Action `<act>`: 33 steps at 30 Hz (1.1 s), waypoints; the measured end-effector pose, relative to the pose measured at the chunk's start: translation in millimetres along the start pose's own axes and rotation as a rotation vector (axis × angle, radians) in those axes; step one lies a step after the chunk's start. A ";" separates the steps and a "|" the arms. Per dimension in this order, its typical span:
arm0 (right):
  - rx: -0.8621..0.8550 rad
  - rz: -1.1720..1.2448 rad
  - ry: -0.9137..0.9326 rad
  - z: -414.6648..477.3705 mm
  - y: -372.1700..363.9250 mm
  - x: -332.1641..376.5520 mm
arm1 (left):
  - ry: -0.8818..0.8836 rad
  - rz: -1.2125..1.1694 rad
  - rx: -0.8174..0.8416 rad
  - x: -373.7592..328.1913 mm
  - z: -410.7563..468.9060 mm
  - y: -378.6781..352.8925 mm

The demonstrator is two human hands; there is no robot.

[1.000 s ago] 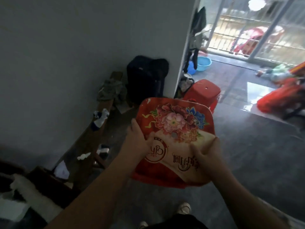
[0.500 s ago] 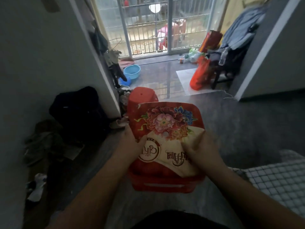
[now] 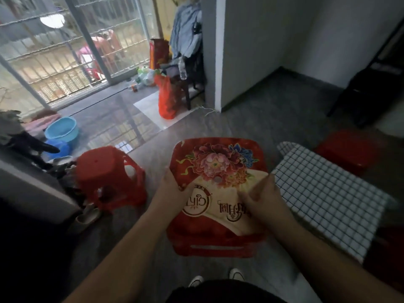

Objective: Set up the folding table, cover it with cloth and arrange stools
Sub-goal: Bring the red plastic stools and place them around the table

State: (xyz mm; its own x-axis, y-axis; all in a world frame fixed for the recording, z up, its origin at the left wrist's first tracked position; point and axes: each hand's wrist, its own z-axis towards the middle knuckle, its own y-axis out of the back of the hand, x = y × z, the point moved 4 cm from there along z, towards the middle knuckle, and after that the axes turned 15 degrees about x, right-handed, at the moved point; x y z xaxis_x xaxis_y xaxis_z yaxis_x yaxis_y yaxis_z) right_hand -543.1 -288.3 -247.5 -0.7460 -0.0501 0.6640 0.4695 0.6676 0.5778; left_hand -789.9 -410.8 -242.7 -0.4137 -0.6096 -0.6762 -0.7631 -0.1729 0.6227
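– Since half a second ago the view is swinging right: the second stool (image 3: pixel 105 171), then right behind the carried one, is now standing off to its left on the floor (image 3: pixel 251 119), and far more of the checked cloth (image 3: pixel 328 193) is showing.

– Where is the carried stool (image 3: pixel 218 165) hanging?

– It is hanging in the air in front of the person, just beside the cloth's near-left edge. Its seat is facing up and tipping toward the camera, with the flowers lying at the far edge and the lettering reading upside down at the near one. The seat is looking almost square, so no long axis is standing out. The legs are pointing down.

– And the grips?

– The left grip (image 3: pixel 172 189) is clamping the seat's left edge, with the thumb on top and the fingers tucked under, out of sight. The right grip (image 3: pixel 262 197) is holding the right edge, with the thumb pressing on the print.

– What is hard to make out?

– The legs are mostly hiding below the seat, and I cannot tell whether another stool is nesting underneath. The bench is lying wholly under the cloth. Beyond it a third stool (image 3: pixel 347 149) is blurring into a red block.

– Any containers?

– A blue basin (image 3: pixel 61 130) is sitting by the window, its inside too dim to read. An orange bag (image 3: pixel 167 99) is standing farther back, its contents hidden.
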 end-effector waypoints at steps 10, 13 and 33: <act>-0.407 0.352 -0.327 -115.1 -14.9 -87.6 | -0.340 0.200 0.483 -56.2 16.9 -83.6; -0.497 0.423 -0.384 -149.8 -18.2 -111.9 | -0.386 0.267 0.580 -68.9 4.7 -117.7; -0.433 0.585 -0.602 -52.9 -114.2 -423.3 | -0.196 0.415 0.711 39.6 72.6 -423.6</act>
State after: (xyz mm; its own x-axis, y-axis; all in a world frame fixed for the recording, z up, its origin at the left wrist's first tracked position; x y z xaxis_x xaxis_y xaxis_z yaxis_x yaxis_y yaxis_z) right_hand -256.0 -382.7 -569.5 -0.3982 0.6784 0.6174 0.8908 0.1252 0.4369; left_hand -519.1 -305.5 -561.9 -0.7581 -0.3598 -0.5439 -0.6337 0.6036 0.4838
